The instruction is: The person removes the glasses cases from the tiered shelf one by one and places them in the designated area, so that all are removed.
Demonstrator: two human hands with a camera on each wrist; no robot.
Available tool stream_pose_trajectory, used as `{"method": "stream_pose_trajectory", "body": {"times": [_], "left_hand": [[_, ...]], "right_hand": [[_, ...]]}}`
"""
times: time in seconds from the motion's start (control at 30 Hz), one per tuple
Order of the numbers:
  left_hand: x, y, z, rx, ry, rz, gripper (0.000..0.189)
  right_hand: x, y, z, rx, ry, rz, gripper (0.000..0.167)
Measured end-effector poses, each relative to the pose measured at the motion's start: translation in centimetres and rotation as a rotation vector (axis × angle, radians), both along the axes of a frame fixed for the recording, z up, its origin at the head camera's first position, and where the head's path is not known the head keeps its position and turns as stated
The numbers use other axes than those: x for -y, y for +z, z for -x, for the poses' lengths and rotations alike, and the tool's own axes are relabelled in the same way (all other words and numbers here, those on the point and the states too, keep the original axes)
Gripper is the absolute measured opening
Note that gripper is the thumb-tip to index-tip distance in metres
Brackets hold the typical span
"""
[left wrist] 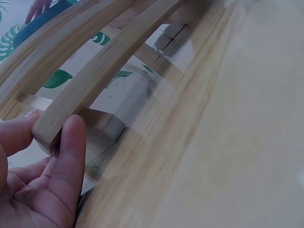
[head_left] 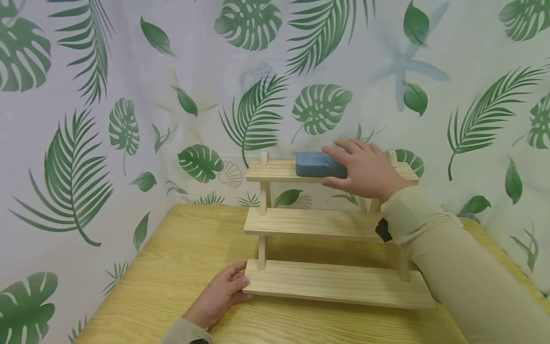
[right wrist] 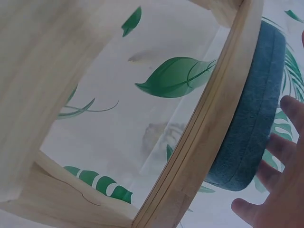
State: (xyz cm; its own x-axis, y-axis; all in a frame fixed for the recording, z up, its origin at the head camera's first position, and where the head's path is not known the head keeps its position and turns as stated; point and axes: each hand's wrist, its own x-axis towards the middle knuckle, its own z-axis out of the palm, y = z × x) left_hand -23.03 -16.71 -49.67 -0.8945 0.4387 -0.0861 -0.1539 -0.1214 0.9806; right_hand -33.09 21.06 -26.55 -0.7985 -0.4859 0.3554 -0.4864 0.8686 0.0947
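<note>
A three-tier wooden display shelf (head_left: 331,222) stands on the table. Its bottom board's left end is pinched by my left hand (head_left: 221,291); the left wrist view shows the thumb on one face and a finger (left wrist: 72,137) on the other. On the top board lies a blue box-shaped thing (head_left: 315,165) with rounded corners, and a line like a seam runs along its side (right wrist: 251,114) in the right wrist view. Spread over its right part is my right hand (head_left: 365,167), fingers fairly straight. The thumb (right wrist: 244,209) stands off from the blue thing.
The shelf rests on a yellow wood-grain table (head_left: 193,243). Behind and at the sides hangs a white curtain (head_left: 142,124) with green leaf prints. Small upright pegs (head_left: 264,157) rise at the back of the top board.
</note>
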Motion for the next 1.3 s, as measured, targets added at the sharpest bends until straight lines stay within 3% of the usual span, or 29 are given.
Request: {"method": "stream_pose_trajectory", "body": {"times": [0.3,0.57,1.3], "left_hand": [[0.0,0.2,-0.1,-0.002,0.005,-0.001,0.067],[-0.2,0.3,-0.1,0.008,-0.002,-0.001,0.065],[0.0,0.2,0.0,0.018,-0.004,-0.008,0.067]], "right_hand": [[1.6,0.7,2.4,0.118,-0.022,-0.067,0.092],[1.8,0.4,3.2,0.181,-0.034,-0.062,0.093],[2.7,0.1,2.2,0.170,-0.149,-0.105,0.089]]}}
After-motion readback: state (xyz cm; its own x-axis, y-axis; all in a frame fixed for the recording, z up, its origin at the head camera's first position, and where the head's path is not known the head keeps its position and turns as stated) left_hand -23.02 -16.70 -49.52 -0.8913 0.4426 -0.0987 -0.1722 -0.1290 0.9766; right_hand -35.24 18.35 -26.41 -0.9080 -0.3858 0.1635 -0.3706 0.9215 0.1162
